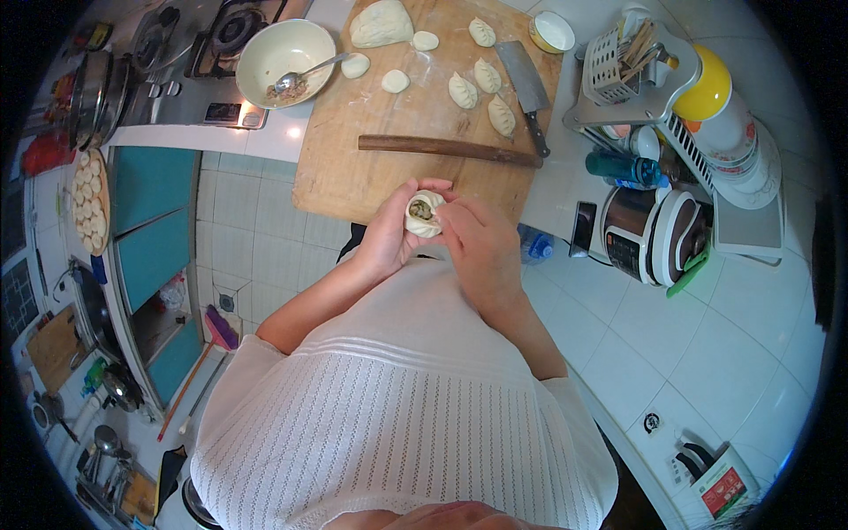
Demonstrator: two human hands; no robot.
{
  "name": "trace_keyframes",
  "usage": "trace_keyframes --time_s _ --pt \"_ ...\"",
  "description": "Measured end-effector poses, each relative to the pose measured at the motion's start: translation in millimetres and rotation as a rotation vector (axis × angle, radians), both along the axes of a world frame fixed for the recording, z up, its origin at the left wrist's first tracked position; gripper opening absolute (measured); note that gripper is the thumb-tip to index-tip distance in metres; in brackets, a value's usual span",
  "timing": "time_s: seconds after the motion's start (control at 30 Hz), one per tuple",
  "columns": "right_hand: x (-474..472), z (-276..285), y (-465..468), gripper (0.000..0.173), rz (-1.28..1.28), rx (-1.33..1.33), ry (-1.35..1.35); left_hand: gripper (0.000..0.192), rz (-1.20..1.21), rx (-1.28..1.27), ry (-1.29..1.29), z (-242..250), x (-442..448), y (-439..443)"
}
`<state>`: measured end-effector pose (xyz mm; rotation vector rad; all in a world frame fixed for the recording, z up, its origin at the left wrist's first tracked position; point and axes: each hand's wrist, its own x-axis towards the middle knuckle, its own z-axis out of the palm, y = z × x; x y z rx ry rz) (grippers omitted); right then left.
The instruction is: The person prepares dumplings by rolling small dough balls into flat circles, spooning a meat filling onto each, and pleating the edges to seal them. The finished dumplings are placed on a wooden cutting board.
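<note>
A partly pleated dumpling [424, 225] with its filling showing at the top rests in my left hand [387, 228], whose fingers cup its side. The fingertips of my right hand [480, 238] pinch the wrapper's right edge. Both hands are at the near edge of a wooden board [331, 172]. A wooden rolling pin [450, 148] lies across the board just beyond them. Several folded dumplings [462, 91] sit farther back on the right. To the left are flat dough rounds [395, 81] and a large lump of dough [381, 25].
A cleaver [527, 79] lies at the board's right side, near a small bowl [553, 32]. A mixing bowl [285, 56] holds a spoon [291, 81] and some filling. Right of the board are a phone [583, 228], a rice cooker [649, 235] and a dish rack [636, 112].
</note>
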<state>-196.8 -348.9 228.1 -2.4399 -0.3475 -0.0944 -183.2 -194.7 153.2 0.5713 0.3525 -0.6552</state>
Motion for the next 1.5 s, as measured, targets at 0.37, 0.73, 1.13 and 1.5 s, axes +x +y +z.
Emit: trace_keyframes --time_s 0.37,0.73,1.13,1.5 --pt "-2 5 7 0.024 0.007 0.02 0.035 0.041 -0.137 0.167 -0.083 4 1 5" --pt "-2 1 8 0.015 -0.09 0.026 0.031 0.05 -0.033 0.035 0.013 -2 2 0" --pt "-1 4 9 0.019 0.009 0.048 0.019 0.041 -0.095 0.403 -0.347 0 3 3" --pt "0 4 11 0.012 -0.149 0.11 0.025 0.051 0.029 -0.006 -0.095 -8 -3 -4"
